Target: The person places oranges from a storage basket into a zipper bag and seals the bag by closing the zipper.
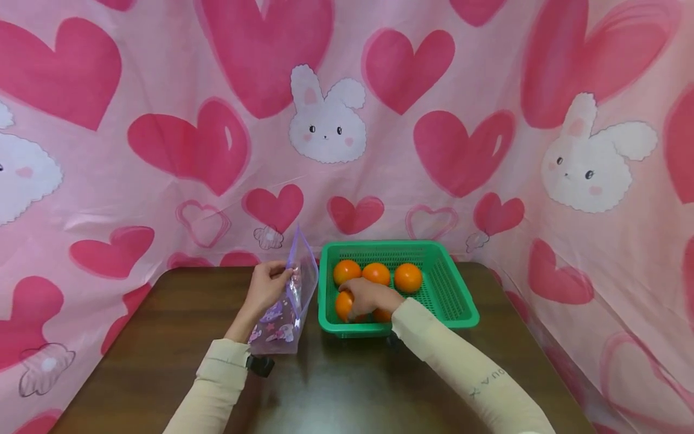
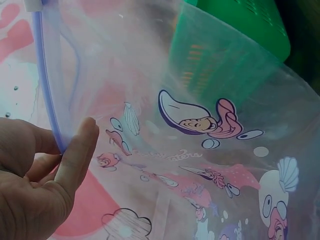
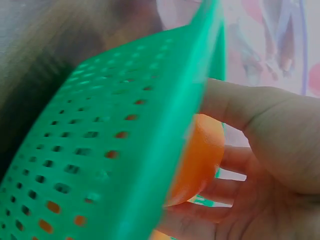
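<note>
My left hand (image 1: 267,287) pinches the purple-edged mouth of a clear zip bag (image 1: 283,331) between thumb and fingers. The bag hangs upright beside the basket, its mouth parted, with cartoon shells and characters printed on it in the left wrist view. Inside the green basket (image 1: 465,301), my right hand (image 1: 370,295) reaches down at the near left corner. Its thumb and fingers curl round an orange (image 3: 202,155), next to the basket's near wall. Another orange (image 1: 382,315) lies partly hidden under this hand, and a row of oranges (image 1: 376,273) sits behind it.
The basket stands on a dark wooden table (image 1: 336,386), toward its back edge. A pink cloth (image 1: 390,181) with hearts and rabbits hangs behind and along the sides. The basket's raised rim surrounds the right hand.
</note>
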A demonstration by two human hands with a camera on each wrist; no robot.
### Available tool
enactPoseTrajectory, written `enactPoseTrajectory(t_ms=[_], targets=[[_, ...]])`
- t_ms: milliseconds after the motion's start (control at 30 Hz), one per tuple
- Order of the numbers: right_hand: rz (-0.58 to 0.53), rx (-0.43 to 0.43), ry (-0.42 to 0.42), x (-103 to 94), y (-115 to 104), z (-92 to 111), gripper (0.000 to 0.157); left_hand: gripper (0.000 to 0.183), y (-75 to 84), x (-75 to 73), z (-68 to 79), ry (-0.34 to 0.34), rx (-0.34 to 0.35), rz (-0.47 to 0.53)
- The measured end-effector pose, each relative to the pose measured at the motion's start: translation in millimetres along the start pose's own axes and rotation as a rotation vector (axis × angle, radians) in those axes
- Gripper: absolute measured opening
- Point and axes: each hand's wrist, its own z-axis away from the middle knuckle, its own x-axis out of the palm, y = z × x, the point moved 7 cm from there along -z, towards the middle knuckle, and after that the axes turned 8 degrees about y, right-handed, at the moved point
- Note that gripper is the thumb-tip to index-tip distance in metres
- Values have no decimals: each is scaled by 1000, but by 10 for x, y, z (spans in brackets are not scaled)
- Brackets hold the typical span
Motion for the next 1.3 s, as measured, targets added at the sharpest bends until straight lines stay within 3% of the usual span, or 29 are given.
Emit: enactPoseTrajectory(t_ms=[200,667,1300], targets=[[-61,4,34,-102,-42,58,74,22,-26,51,34,-20,-16,24],[-124,-101,167,-263,-108,106,75,20,-46,41,62,-2,-12,20],[-187,-155,292,-674,-332,240,77,20,24,54,27,10,4,22]])
